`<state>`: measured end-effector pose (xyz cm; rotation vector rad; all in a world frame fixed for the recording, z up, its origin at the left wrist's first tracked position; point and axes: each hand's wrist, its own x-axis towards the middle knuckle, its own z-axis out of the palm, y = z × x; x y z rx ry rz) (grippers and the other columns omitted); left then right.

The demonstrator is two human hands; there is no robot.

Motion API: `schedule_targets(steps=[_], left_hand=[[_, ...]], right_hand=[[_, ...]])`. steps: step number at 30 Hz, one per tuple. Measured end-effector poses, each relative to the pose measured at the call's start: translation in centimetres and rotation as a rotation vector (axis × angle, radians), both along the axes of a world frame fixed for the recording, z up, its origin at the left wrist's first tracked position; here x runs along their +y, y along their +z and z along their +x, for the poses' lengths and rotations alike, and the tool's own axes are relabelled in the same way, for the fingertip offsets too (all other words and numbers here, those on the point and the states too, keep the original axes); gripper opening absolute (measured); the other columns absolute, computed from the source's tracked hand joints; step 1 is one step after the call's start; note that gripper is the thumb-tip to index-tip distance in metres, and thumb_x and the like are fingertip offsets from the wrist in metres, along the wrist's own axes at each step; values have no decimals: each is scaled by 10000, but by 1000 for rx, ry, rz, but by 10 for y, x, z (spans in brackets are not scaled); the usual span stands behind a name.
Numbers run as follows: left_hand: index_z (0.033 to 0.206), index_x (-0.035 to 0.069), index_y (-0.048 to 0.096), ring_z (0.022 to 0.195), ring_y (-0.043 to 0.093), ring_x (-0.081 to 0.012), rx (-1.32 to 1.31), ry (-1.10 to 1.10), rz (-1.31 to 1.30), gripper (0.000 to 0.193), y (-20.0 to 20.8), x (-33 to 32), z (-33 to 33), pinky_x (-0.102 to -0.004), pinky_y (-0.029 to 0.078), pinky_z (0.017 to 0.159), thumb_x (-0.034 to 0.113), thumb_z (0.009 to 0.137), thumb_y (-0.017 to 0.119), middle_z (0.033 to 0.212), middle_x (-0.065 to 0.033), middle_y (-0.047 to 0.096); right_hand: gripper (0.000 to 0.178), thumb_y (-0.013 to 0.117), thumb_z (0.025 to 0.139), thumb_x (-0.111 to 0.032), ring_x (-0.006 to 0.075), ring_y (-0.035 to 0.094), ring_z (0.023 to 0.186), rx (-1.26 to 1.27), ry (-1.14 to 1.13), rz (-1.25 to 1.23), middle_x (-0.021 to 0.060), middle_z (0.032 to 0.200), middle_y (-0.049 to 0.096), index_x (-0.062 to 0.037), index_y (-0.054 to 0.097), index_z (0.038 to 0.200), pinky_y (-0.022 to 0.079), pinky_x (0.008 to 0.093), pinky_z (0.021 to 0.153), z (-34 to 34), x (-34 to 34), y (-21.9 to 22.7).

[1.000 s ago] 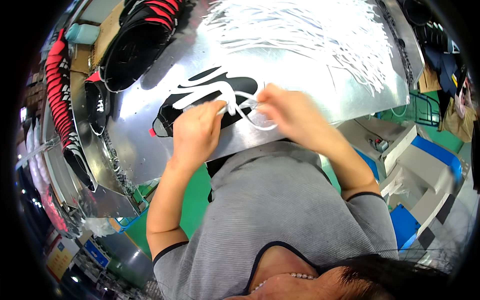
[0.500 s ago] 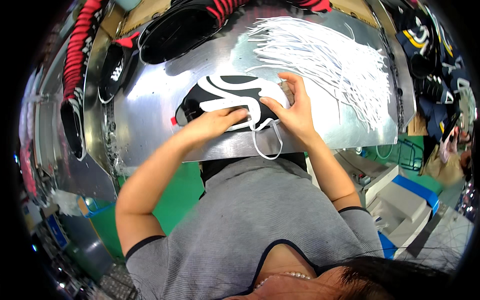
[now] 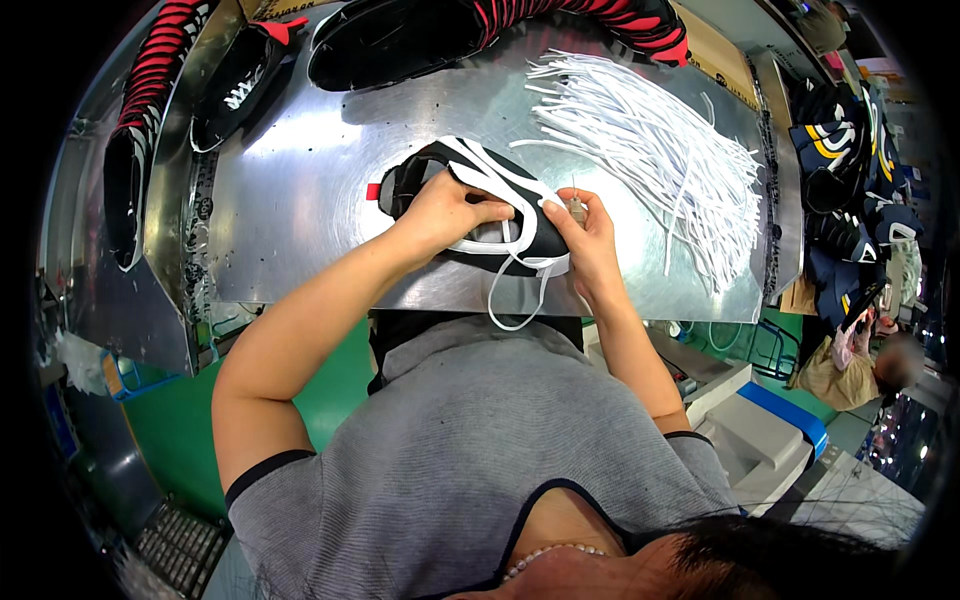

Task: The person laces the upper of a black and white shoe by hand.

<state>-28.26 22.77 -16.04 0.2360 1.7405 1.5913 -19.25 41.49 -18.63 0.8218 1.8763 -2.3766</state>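
A black and white shoe upper [image 3: 548, 232] is held on its side above the near part of the metal table, its toe end to the right. A red tab [image 3: 373, 191] shows at its heel. My left hand [image 3: 445, 215] is closed at the opening, with the thumb along the lacing edge and the other fingers partly hidden inside. Around the toe end, my right hand [image 3: 588, 240] grips with its thumb on the upper. A small brownish thing with a thin pointed tip [image 3: 577, 208] sits at its fingers. From the near side, a white lace [image 3: 516, 328] hangs in a loop.
A large pile of white laces [image 3: 660, 160] lies on the metal table [image 3: 280, 215] to the right. Black shoe uppers [image 3: 235, 90] and a long row of nested red and black ones [image 3: 400, 45] lie along the far and left sides. Navy shoe uppers [image 3: 835, 150] are heaped at right.
The upper has tilted so its opening shows more. My left fingers have gone into the opening, and my right hand has closed nearer the toe. The whole view has shifted slightly.
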Motion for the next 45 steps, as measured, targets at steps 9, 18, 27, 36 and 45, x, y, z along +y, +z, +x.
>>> schedule_targets(steps=[9,18,27,36,45], left_hand=[[918,25,723,845,628,-317,816,-102,-302,123,2,-11,4,-382,491,777,105,832,687,909,-133,692],[941,29,674,911,585,-301,1418,463,-822,86,22,-165,-57,-392,458,822,70,873,643,944,-123,670],[859,52,676,963,611,-247,979,-126,-178,21,73,-56,-5,-348,476,856,69,852,667,1032,-102,686],[858,26,676,1065,572,-265,1225,-107,-141,33,74,39,10,-369,429,924,6,834,665,1209,-112,645],[871,25,641,861,605,-249,896,-5,-227,6,56,21,9,-347,475,769,21,875,644,944,-83,683]], right_hand=[[329,763,844,-91,79,559,823,127,-61,-22,39,973,594,-31,548,1085,469,218,714,2,-6,-8],[317,761,848,-95,71,576,829,252,-25,4,36,960,625,-23,576,1095,470,200,742,6,44,-2],[419,731,851,-373,226,665,776,350,168,1124,87,841,665,-64,620,1111,509,325,688,-3,61,-7],[204,751,840,-149,112,577,761,463,164,413,33,868,611,-41,685,1000,462,250,672,0,47,25],[100,668,908,-93,106,566,867,331,155,-35,33,1029,578,-13,655,967,458,246,746,2,21,28]])
